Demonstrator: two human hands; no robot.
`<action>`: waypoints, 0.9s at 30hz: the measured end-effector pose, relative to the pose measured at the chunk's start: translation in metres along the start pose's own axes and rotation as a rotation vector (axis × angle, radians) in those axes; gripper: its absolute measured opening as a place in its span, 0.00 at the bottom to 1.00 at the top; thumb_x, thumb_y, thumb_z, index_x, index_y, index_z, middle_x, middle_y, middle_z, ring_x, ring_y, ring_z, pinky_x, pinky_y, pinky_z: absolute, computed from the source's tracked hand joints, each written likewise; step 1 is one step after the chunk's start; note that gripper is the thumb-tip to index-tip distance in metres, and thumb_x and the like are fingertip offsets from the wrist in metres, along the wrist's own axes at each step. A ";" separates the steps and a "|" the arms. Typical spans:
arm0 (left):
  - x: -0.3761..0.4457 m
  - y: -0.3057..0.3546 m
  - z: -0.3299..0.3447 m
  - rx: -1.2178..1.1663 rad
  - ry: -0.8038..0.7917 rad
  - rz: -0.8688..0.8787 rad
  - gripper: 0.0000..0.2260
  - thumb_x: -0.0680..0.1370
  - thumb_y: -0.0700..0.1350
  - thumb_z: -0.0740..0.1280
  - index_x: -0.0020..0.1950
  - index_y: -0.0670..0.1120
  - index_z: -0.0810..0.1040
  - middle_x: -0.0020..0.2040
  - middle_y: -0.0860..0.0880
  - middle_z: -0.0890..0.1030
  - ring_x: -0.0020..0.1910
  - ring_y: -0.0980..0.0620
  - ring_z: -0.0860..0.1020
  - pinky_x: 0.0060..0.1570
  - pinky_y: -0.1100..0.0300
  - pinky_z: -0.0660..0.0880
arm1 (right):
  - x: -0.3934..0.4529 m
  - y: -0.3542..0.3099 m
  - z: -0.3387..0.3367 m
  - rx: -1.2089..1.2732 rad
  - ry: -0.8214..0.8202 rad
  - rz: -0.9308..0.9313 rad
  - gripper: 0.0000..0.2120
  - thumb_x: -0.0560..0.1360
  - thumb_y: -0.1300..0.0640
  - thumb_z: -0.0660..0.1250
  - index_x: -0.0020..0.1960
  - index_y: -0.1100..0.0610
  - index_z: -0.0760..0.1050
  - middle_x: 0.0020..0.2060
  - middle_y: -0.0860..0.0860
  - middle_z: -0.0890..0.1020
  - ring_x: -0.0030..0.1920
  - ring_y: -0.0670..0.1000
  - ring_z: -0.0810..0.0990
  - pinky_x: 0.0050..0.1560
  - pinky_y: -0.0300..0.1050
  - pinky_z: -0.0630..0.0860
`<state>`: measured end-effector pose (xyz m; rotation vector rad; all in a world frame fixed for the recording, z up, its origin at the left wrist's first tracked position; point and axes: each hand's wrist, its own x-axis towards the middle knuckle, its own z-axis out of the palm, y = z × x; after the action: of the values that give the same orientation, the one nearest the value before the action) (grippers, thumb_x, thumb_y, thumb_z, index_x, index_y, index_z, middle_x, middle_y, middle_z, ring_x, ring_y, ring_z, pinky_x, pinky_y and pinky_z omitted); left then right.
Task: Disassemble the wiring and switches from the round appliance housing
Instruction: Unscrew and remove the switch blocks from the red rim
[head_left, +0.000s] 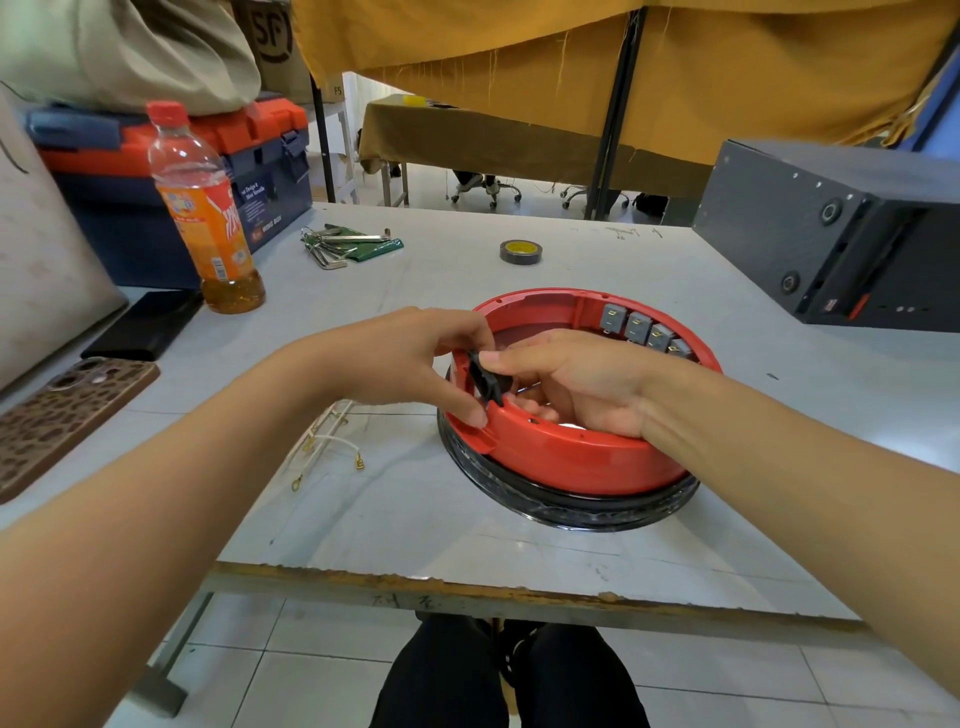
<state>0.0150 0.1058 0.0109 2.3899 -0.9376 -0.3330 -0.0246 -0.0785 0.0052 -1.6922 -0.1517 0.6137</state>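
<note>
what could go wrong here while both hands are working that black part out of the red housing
The housing juts over the table edge and nothing clamps it; a hard pull on the black part by the left hand and right hand might tip it off. The loose white wires near that edge could be swept to the floor. The row of grey switches is mounted opposite; a slip might knock them.

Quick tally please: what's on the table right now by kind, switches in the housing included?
Red housing: 1
Grey switches on its far wall: 4
Black part pinched by left hand and right hand: 1
White wires: 1 bundle
Bottle: 1
Phones: 2
Tape roll: 1
Hex key set: 1
Toolbox: 1
Black box: 1
Total: 14
</note>
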 end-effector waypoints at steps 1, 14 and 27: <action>-0.001 0.000 -0.001 -0.052 -0.002 -0.011 0.18 0.66 0.52 0.77 0.53 0.53 0.76 0.56 0.57 0.79 0.56 0.61 0.75 0.61 0.59 0.72 | 0.000 0.001 0.000 -0.013 0.013 -0.015 0.10 0.78 0.54 0.64 0.43 0.59 0.76 0.26 0.49 0.74 0.26 0.44 0.69 0.24 0.33 0.66; -0.003 0.003 -0.006 -0.362 0.117 -0.074 0.18 0.69 0.60 0.69 0.56 0.55 0.78 0.52 0.57 0.83 0.54 0.61 0.79 0.59 0.59 0.71 | 0.002 -0.003 -0.008 -0.053 0.132 -0.230 0.09 0.77 0.54 0.66 0.46 0.59 0.80 0.34 0.50 0.80 0.32 0.45 0.77 0.31 0.35 0.72; 0.002 0.002 -0.011 -0.358 0.450 0.023 0.07 0.72 0.37 0.72 0.49 0.47 0.83 0.42 0.46 0.85 0.42 0.50 0.83 0.47 0.60 0.80 | 0.019 -0.015 -0.016 0.075 0.267 -0.238 0.08 0.74 0.56 0.70 0.46 0.61 0.76 0.29 0.52 0.80 0.27 0.46 0.74 0.29 0.36 0.70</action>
<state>0.0201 0.1079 0.0209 2.0027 -0.6335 0.0481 0.0025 -0.0807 0.0150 -1.6368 -0.1347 0.2107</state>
